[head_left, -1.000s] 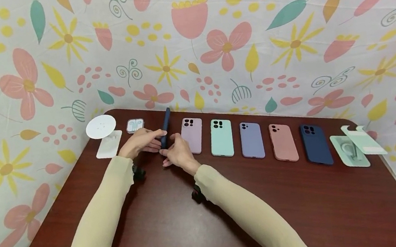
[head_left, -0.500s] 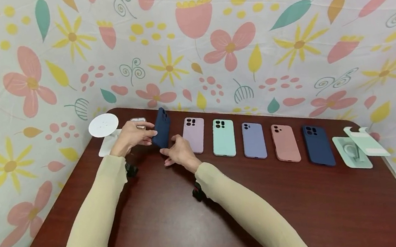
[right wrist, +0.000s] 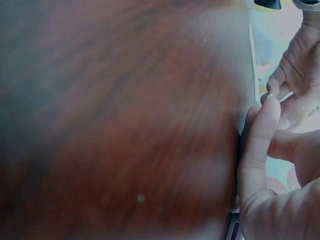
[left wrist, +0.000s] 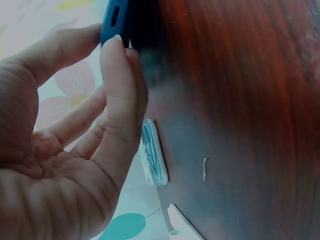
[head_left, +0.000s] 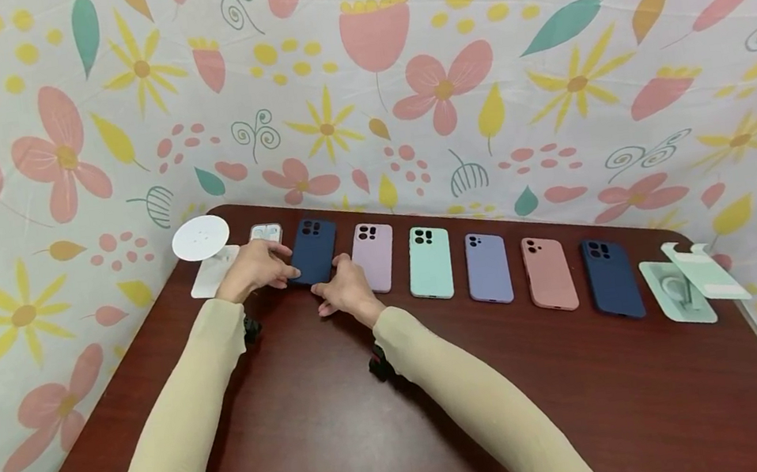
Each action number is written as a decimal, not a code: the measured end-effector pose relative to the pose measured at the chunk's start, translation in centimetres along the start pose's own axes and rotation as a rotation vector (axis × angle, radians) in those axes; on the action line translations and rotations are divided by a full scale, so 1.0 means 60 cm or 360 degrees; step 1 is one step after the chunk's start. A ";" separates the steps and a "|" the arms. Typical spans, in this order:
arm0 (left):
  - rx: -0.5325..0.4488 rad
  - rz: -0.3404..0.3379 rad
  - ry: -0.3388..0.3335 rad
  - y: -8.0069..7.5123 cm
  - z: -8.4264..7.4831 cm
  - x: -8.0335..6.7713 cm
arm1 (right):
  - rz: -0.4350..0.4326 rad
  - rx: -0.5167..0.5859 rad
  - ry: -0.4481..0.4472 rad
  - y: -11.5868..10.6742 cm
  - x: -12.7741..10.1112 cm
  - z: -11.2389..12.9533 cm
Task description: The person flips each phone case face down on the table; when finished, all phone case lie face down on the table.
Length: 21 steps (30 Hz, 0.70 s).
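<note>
A navy phone case [head_left: 314, 246] lies back up near the far left of the table, camera cutouts away from me. My left hand [head_left: 259, 268] pinches its lower left corner. In the left wrist view, thumb and fingertip meet at the slotted end of the case [left wrist: 114, 17]. My right hand [head_left: 348, 286] holds the lower right corner, thumb at the bottom edge and forefinger along the side. The right wrist view has the right hand [right wrist: 270, 185] low over the wood, its grip on the case mostly hidden. Just right of it lies a lilac phone case [head_left: 375, 259].
Mint [head_left: 430, 265], periwinkle [head_left: 487, 269], pink [head_left: 550, 275] and another navy phone case [head_left: 611, 277] continue the row rightward. A mint folding stand [head_left: 707, 276] ends it. Boxed earphones [head_left: 266, 233] and a white round-topped stand [head_left: 201, 238] are at left. A patterned cloth hangs behind.
The navy phone case was held on edge, then tipped leftward, and now lies with its back up. The left hand has turned and lowered with it; the right hand stayed at the lower corner.
</note>
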<state>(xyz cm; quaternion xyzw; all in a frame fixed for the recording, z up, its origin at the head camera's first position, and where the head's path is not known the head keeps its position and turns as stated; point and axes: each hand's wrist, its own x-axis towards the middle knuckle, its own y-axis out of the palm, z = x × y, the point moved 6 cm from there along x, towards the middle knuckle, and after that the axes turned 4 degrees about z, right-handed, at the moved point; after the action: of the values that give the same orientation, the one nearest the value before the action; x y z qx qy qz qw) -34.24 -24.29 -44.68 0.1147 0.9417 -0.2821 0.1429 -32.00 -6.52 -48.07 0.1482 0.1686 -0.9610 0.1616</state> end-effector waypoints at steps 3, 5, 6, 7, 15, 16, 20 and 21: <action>0.0022 0.0029 -0.0009 0.004 0.004 0.001 | -0.0001 0.0000 -0.0001 0.000 0.000 0.001; 0.0049 0.0035 -0.0007 0.007 0.004 0.001 | -0.0008 -0.0009 0.0003 0.000 0.001 0.002; 0.0064 0.0034 -0.0005 0.008 0.004 0.001 | -0.0012 -0.0013 0.0008 0.000 0.001 0.002; 0.0083 0.0033 -0.0001 0.008 0.003 0.002 | -0.0016 -0.0016 0.0012 0.001 0.002 0.002; 0.0197 0.0051 -0.0057 0.015 0.003 0.001 | -0.0035 -0.0080 0.0036 0.002 0.001 0.003; 0.0199 0.0051 -0.0064 0.016 0.004 0.001 | -0.0037 -0.0077 0.0036 0.003 0.000 0.003; 0.0221 0.0019 -0.0056 0.017 0.008 0.001 | -0.0032 -0.0051 0.0036 0.002 -0.005 0.003; 0.0238 0.0002 -0.0041 0.016 0.008 0.000 | -0.0029 -0.0047 0.0034 0.002 -0.007 0.003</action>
<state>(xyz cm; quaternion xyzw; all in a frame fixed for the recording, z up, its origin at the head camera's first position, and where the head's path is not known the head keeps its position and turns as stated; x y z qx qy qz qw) -33.85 -23.76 -45.55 0.1221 0.9160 -0.3531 0.1461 -31.63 -6.57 -47.81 0.1546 0.1857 -0.9582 0.1532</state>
